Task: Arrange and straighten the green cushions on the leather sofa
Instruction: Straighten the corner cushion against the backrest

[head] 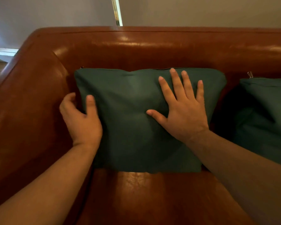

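Left hand (81,120) grips the left edge of the green cushion (128,95), thumb in front, fingers curled behind; right hand (183,114) lies flat on its face, fingers spread; the cushion leans upright against the leather sofa (152,49) backrest, beside the armrest; risk, as I judge it: uneven pressing dents the filling, or my left pull skews it; both forearms reach forward.

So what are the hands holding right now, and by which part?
The left hand grips the green cushion by its left edge; the right hand only presses flat on its front.
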Demonstrator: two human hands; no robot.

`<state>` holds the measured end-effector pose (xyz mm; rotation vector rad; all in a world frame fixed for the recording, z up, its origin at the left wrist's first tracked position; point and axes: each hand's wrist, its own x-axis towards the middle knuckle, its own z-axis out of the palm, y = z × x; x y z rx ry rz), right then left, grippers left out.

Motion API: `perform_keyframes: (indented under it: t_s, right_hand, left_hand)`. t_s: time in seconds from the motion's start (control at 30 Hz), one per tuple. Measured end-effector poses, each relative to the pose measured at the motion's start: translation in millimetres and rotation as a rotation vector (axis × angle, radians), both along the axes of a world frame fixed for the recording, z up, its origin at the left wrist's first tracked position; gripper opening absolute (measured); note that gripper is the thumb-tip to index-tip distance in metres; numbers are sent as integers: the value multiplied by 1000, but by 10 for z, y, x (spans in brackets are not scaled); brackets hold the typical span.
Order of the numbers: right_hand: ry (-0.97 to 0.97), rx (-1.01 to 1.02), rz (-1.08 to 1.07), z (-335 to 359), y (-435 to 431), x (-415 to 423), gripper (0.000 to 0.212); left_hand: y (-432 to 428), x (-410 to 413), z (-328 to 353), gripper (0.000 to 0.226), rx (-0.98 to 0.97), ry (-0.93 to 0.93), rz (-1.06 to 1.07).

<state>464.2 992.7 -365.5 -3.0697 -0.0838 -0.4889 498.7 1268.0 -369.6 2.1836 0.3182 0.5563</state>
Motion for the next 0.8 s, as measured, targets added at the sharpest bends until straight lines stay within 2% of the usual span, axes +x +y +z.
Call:
perform_keyframes:
  t_s: [0.07, 0.13, 0.2, 0.33, 0.47, 0.67, 0.8]
  right_hand:
    - [-102, 35, 33, -88, 53, -166, 82]
    - [-123, 16, 122, -214, 79, -317, 77]
    - [-51, -5, 164, -290, 66, -319, 80]
    - [-68, 29, 154, -336, 79, -104, 85]
    - [-117, 39, 322, -531, -105, -375, 96]
    - [65, -41, 297, -525, -173, -357, 100]
    - [268, -24, 289, -322, -179, -503, 100]
  left_hand:
    - [-100, -246, 15, 70, 385, -225, -396]
    - [-198, -388, -83, 80, 727, -155, -683]
    - [-279, -364, -204, 86, 911, 9, -720]
    - [-222, -141, -316, 88, 983, 53, -678]
    - [-143, -211, -456, 93, 1011, 73, -639]
    - [-215, -217, -382, 95, 1030, 129, -609]
    - [-303, -388, -142, 95, 1030, 302, -626]
